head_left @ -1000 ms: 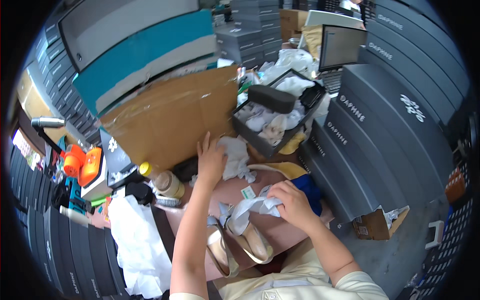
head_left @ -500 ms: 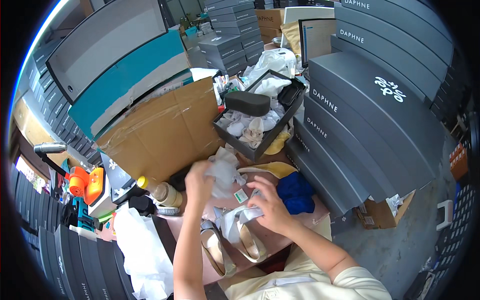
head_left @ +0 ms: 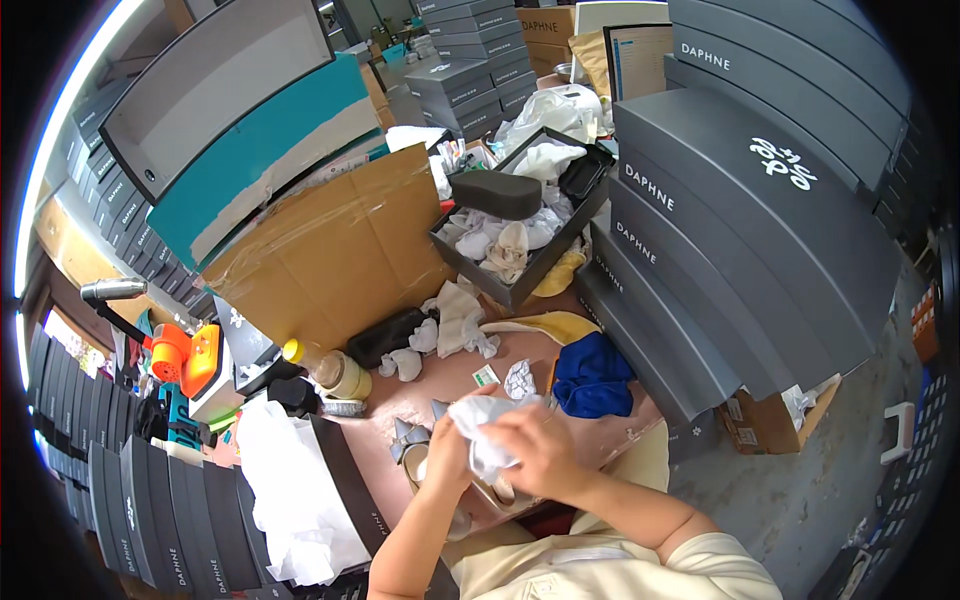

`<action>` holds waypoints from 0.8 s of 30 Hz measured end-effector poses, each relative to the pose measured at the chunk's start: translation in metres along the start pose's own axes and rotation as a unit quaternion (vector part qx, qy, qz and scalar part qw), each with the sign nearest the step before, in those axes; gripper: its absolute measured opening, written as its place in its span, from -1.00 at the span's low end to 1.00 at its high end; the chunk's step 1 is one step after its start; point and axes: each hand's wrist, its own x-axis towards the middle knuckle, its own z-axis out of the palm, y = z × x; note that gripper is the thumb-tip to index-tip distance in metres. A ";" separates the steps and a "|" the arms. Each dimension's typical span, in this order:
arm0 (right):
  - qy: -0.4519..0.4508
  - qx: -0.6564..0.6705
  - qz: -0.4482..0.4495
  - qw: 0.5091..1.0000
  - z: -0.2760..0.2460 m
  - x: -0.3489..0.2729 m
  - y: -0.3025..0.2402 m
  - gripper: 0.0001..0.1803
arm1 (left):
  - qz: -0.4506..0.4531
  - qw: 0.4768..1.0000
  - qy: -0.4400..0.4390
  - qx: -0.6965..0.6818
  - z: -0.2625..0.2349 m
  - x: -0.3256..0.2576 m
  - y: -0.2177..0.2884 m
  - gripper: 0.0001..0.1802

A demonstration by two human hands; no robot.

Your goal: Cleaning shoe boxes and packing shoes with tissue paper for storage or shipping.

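Observation:
White tissue paper point(head_left: 482, 418) is bunched between my two hands over the near part of the pink tabletop. My left hand point(head_left: 450, 452) grips it from the left, and the fingers of my right hand point(head_left: 532, 448) close on it from the right. Right below the hands are two pale shoes; the left shoe point(head_left: 413, 462) has a grey bow, and the other is mostly covered. Just beyond the paper are a crumpled paper ball point(head_left: 520, 380) and a small green-and-white packet point(head_left: 485, 376).
A blue cloth point(head_left: 593, 376) lies on the right beside stacked grey shoeboxes point(head_left: 720, 240). At the back, an open box point(head_left: 510, 290) holds crumpled paper. Stuffing wads point(head_left: 455, 320), a black case point(head_left: 385, 338) and a yellow-capped bottle point(head_left: 328, 370) sit before a cardboard sheet point(head_left: 330, 245). White paper sheets point(head_left: 295, 500) cover the left.
My left hand has come back from the far wads and joined my right hand at the tissue paper. The paper has risen off the shoes, and a crumpled ball now shows beside the packet.

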 end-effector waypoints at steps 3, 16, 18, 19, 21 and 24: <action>-0.015 0.013 -0.003 1.000 0.000 0.003 -0.018 -0.43 | -0.029 0.975 -0.086 -0.202 0.001 -0.003 0.002 -0.44; 0.165 0.199 0.128 0.958 -0.019 0.003 -0.013 -0.40 | 0.098 0.990 0.044 -0.094 0.062 -0.013 0.001 -0.84; 0.228 0.191 0.170 0.940 -0.023 0.009 -0.014 -0.38 | 0.131 0.987 0.040 -0.088 0.075 -0.015 -0.011 -0.82; 0.223 0.254 0.195 0.921 -0.025 0.008 -0.014 -0.41 | 0.138 0.988 0.001 -0.071 0.075 -0.016 -0.015 -0.82; 0.209 0.379 0.240 0.869 -0.028 0.006 -0.014 -0.46 | 0.300 0.923 0.065 0.233 0.077 -0.007 -0.023 -0.81; 0.220 0.408 0.269 0.844 -0.029 0.007 -0.013 -0.64 | 0.538 0.727 0.180 0.387 0.091 0.010 -0.023 -0.71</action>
